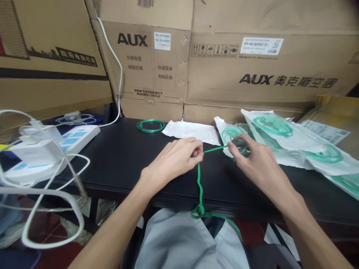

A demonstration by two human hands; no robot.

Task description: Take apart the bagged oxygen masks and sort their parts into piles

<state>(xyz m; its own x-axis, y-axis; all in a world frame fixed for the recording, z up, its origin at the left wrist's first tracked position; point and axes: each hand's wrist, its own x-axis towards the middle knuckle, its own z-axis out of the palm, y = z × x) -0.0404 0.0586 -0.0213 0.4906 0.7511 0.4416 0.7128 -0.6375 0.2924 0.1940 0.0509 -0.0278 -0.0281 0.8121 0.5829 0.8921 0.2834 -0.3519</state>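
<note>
My left hand [179,155] is closed in a pinch on a green elastic strap [199,186] above the black table [123,157]. The strap runs taut to my right hand [252,157], whose fingers are closed on a clear green mask piece [240,145] where the strap ends. From my left fingers the rest of the strap hangs down over the table edge and loops on my lap.
A coil of green tubing [150,125] and an empty white packet [190,130] lie further back. Several sealed packets with green masks [283,138] are piled at the right. White power strips [50,149] with cables sit at the left. Cardboard boxes [252,67] wall the back.
</note>
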